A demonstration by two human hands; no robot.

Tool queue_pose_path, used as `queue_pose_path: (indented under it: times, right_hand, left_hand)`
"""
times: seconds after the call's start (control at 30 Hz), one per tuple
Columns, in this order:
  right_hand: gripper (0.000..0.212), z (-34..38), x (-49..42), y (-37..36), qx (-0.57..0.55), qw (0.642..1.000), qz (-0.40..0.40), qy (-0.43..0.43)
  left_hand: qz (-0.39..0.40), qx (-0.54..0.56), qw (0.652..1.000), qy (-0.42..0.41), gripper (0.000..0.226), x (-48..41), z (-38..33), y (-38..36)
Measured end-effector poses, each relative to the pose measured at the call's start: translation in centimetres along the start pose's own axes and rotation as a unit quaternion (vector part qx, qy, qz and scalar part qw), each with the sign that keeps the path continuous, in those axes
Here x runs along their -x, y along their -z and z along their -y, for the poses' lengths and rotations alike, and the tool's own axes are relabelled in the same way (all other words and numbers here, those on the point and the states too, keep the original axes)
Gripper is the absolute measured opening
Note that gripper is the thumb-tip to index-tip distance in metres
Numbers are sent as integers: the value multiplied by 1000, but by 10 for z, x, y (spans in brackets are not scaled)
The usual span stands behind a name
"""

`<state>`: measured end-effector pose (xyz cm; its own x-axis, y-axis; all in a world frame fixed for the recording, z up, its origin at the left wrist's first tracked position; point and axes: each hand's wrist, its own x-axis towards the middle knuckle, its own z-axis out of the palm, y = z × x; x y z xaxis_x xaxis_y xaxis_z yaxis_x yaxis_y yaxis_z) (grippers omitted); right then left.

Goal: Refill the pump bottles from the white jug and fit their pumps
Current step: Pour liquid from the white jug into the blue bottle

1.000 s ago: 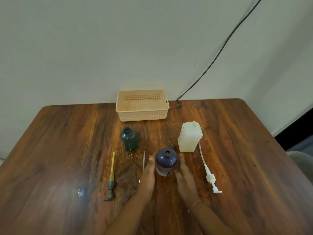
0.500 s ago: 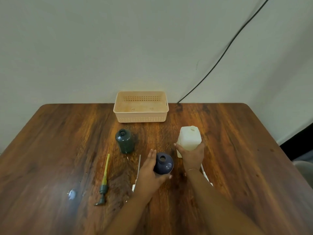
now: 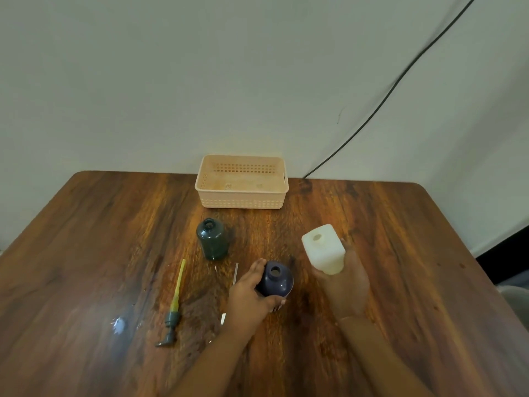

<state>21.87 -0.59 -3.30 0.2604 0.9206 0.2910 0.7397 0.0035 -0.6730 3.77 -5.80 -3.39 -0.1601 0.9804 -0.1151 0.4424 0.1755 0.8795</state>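
The right hand (image 3: 342, 277) is gripping the jug (image 3: 323, 247), the left hand (image 3: 247, 296) clasping the purple bottle (image 3: 276, 279); its narrow mouth (easily missed) is risking a spill.

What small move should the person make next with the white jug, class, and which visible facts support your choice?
Probably tip the white jug left so that its open mouth comes over the neck of the purple bottle. The right hand already holds the jug off the table, the left hand steadies the uncapped bottle, and neither pump is fitted yet.
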Motion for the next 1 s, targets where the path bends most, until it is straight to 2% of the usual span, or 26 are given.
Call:
queue_pose_path:
  times: [0.13, 0.43, 0.67, 1.0]
  right_hand:
    - [84, -3, 16, 17, 70, 992, 34, 99]
    - [75, 9, 29, 23, 148, 966, 52, 204]
    - [71, 20, 28, 22, 169, 962, 75, 200]
    - [77, 23, 28, 27, 207, 952, 87, 207]
  left_hand:
    - [8, 0, 1000, 13, 90, 0, -4, 1]
    - [20, -22, 999, 29, 84, 0, -16, 5]
    - [39, -60, 997, 23, 81, 1, -23, 11]
    - [58, -60, 996, 16, 77, 0, -23, 13]
